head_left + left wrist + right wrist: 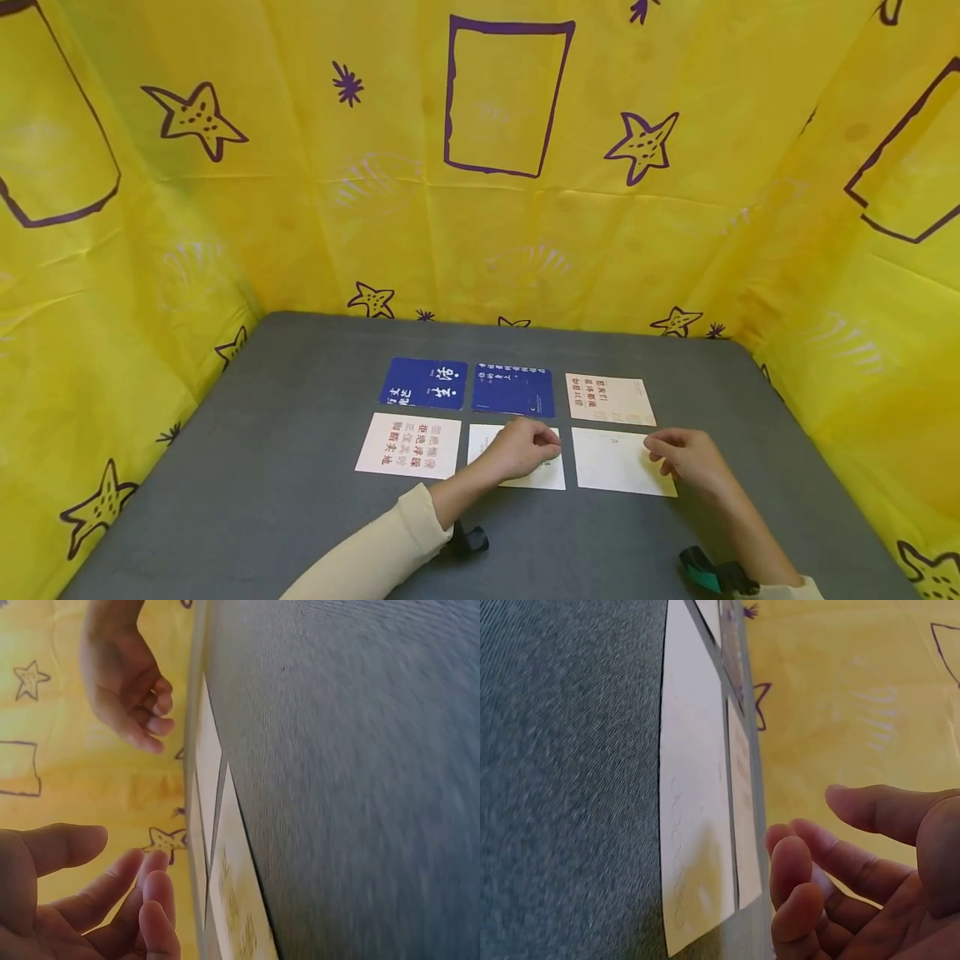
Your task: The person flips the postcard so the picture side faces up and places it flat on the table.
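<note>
My left hand (521, 450) hovers over a white card (555, 477) in the middle of the front row and covers part of its print. In the left wrist view its thumb and loosely bent fingers (81, 846) stand apart, with nothing between them. Above the right edge of a nearly blank white card (618, 462) is my right hand (686, 457), its thumb and fingers (791, 862) likewise apart and holding nothing. A pinkish card (408, 444) with red and grey characters lies at front left. Behind lie two blue cards (423, 383) (513, 392) and a cream card (609, 398).
The cards lie flat in two rows on a dark grey table (262, 467). Yellow cloth (300, 208) with purple starfish drawings stands behind the table and along both sides. Dark straps (468, 540) show at both wrists.
</note>
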The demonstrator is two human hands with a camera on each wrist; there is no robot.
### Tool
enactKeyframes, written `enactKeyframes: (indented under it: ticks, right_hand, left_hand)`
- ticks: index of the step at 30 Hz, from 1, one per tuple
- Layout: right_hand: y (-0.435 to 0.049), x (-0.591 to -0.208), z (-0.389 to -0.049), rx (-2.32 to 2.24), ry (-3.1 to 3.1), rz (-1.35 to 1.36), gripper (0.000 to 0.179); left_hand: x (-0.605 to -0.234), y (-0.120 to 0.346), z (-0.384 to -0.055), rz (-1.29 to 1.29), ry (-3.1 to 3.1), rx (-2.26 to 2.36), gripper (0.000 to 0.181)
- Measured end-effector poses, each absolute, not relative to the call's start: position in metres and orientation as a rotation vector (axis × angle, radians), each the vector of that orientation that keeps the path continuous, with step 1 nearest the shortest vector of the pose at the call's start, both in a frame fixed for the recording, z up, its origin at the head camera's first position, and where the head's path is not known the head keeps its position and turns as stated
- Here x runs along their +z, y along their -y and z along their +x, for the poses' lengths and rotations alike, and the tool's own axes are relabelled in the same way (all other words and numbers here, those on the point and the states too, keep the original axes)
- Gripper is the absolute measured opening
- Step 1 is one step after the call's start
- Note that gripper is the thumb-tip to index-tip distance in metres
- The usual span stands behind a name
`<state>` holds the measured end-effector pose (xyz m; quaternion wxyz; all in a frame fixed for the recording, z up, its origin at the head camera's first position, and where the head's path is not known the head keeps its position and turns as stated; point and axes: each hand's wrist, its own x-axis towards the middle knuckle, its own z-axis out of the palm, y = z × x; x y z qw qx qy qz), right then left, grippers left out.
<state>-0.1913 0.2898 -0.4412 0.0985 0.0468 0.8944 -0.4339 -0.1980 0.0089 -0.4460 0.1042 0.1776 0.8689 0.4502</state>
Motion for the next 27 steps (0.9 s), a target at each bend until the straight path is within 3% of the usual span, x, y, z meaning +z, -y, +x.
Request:
enactKeyframes:
  ticks: [12,23,27]
  right_hand:
    - [-0.3,-0.444,-0.185,-1.217,-2.68,0.147,0.032]
    - [-0.301,-0.444,-0.184,-0.812,-2.868,0.078,0.035]
    - [-0.3,-0.443,-0.181,-0.739,-2.901,0.069,0.032]
  left_hand:
    - [-0.451,-0.036,-0.192,0.532,-2.623,1.231,0.017]
    - [-0.444,-0.047,-0.192,0.528,-2.797,1.006,0.016]
    - [-0.446,-0.049,-0.192,0.543,-2.834,0.949,0.029]
